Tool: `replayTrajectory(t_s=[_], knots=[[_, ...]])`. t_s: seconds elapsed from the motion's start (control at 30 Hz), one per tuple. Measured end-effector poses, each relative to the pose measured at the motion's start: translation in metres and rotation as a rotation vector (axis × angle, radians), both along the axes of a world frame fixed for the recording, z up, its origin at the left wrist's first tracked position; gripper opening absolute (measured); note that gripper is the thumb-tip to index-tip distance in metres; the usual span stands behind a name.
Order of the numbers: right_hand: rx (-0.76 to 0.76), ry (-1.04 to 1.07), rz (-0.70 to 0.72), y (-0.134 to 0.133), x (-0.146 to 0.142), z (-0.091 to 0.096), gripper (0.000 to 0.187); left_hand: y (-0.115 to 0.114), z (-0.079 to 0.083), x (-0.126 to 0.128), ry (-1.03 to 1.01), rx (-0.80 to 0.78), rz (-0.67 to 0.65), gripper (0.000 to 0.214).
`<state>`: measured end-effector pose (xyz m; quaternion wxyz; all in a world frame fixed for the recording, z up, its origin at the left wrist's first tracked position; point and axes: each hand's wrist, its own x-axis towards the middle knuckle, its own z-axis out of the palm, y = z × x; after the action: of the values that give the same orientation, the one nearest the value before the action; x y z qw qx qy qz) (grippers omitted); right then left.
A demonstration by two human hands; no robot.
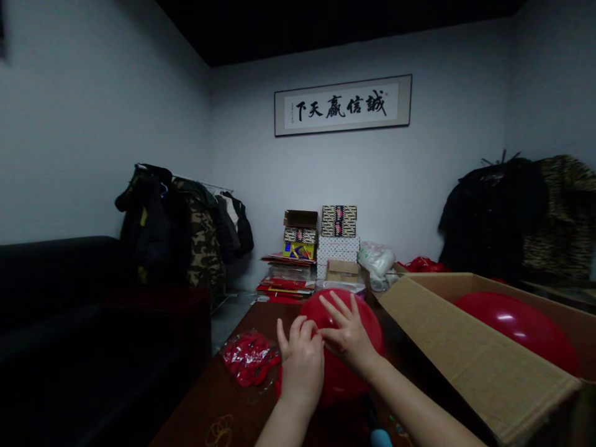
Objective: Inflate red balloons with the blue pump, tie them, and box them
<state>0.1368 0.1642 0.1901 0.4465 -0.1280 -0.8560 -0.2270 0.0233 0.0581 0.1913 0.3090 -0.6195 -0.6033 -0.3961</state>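
Note:
In front of me, over the dark wooden table (pixel 205 403), is a large inflated red balloon (pixel 358 335). My left hand (pixel 300 360) and my right hand (pixel 347 332) meet at its near side. Thumb and index finger of each hand are pinched close together there, apparently at the balloon's neck, which the fingers hide. The other fingers of my right hand spread over the balloon's surface. To the left of my left hand lies a clear plastic bag (pixel 250 358) of uninflated red balloons. A light-blue object (pixel 380 437) with a dark part shows below my right forearm.
An open cardboard box (pixel 465 347) on the right holds another inflated red balloon (pixel 516 326). Stacked boxes (pixel 339 248) and flat packages (pixel 286 282) stand beyond the table. A black sofa (pixel 60 323) is at left. Coats (pixel 200 230) hang on a rack.

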Motion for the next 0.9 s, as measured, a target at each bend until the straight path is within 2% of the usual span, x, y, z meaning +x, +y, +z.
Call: replayTrajectory(t_s=[0.2, 0.37, 0.47, 0.67, 0.9], knots=[[-0.008, 0.058, 0.034, -0.004, 0.004, 0.007, 0.013, -0.003, 0.002, -0.01, -0.019, 0.142, -0.02, 0.013], [-0.058, 0.031, 0.016, -0.008, 0.006, 0.011, 0.012, -0.01, 0.006, -0.011, -0.016, 0.127, -0.041, 0.011], [-0.104, -0.012, -0.006, -0.009, 0.007, 0.013, 0.011, -0.013, 0.01, -0.016, 0.0, 0.121, -0.093, 0.018], [-0.208, -0.093, 0.012, -0.007, 0.01, 0.019, 0.009, -0.003, 0.014, -0.045, 0.311, 0.202, -0.271, 0.032], [-0.272, -0.216, 0.034, -0.01, 0.01, 0.031, 0.015, 0.007, 0.018, -0.059, 0.557, 0.144, -0.388, 0.026]])
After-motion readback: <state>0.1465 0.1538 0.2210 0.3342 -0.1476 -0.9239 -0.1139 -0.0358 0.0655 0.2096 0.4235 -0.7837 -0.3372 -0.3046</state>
